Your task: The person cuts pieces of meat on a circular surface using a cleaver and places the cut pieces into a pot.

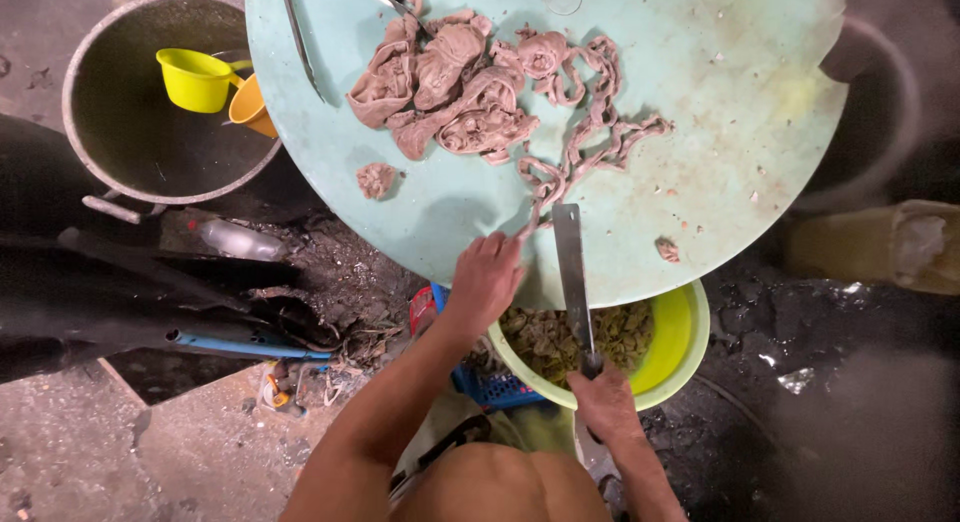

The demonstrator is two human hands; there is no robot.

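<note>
A pile of pinkish-brown offal (455, 82) lies on a round pale-green table top (700, 112), with long intestine strands (585, 142) trailing toward the near edge. My left hand (485, 279) rests at that edge and pinches the end of one strand. My right hand (603, 402) grips the handle of a long cleaver (572, 272), whose blade lies flat over the table rim. Under the rim stands a yellow-green basin (680, 342) holding chopped pieces.
A large metal pot (110, 177) at the left holds a yellow scoop (195, 79) and an orange cup (250, 105). A small offal piece (376, 179) lies apart. A blue crate (490, 387), a plastic bottle (240, 240) and debris lie on the dirty floor.
</note>
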